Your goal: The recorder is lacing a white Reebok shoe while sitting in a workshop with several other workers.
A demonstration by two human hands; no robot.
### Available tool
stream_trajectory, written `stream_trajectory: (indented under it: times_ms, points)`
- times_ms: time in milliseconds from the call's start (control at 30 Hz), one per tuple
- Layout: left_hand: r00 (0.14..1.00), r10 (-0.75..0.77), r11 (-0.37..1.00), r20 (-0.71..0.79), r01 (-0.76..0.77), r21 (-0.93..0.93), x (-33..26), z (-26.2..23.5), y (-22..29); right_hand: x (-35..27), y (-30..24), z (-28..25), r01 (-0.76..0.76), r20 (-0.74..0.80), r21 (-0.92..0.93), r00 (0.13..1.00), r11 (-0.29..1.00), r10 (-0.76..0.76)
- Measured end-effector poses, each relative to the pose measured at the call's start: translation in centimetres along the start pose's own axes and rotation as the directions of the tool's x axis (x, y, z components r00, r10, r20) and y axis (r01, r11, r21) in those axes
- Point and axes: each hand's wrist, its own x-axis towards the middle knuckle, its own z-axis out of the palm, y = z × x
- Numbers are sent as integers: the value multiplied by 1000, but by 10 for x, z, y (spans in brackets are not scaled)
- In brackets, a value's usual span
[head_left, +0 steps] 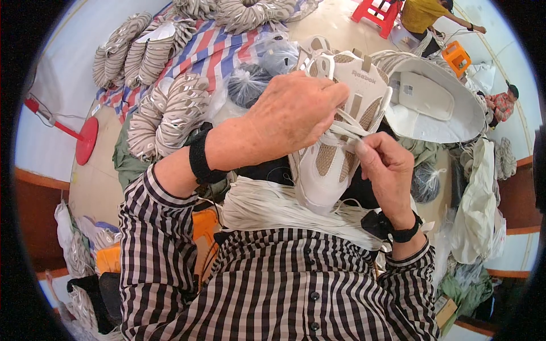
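A white shoe upper [310, 187] with beige mesh panels lies in front of me, its toe toward my lap and its tongue away from me. White shoelace [346, 129] crosses over its middle. My left hand [287, 113] is closed above the upper's left side, with lace running out by its fingertips. On the right, my right hand [392, 167] pinches the lace between thumb and forefinger. Across my lap lies a thick bundle of white laces [256, 204]. Other uppers [315, 48] sit just beyond the tongue.
Stacked rings of uppers [168, 116] lie at left near a striped sheet [210, 57]. Beyond the shoe stands a large white container [463, 116]. A red stool [378, 14], an orange stool [456, 57] and two people [424, 17] are farther off. A red stand base [86, 141] is left.
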Motion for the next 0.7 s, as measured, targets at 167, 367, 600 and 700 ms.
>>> stream_trajectory:
  times_ms: [167,367,600,700]
  points:
    - [998,47,999,44,-49,24,-2,-1,-5,-4,3,-3,96,59,75,993,993,-100]
    - [980,199,962,5,-197,188,1,-10,-13,17,21,3,149,-145,166,981,975,-125]
    - [989,149,961,27,-151,233,-11,-26,-27,17,29,10,226,-160,71,964,972,-212]
    - [994,112,960,-15,-104,260,-20,-37,-39,20,30,12,188,-206,80,964,979,-168]
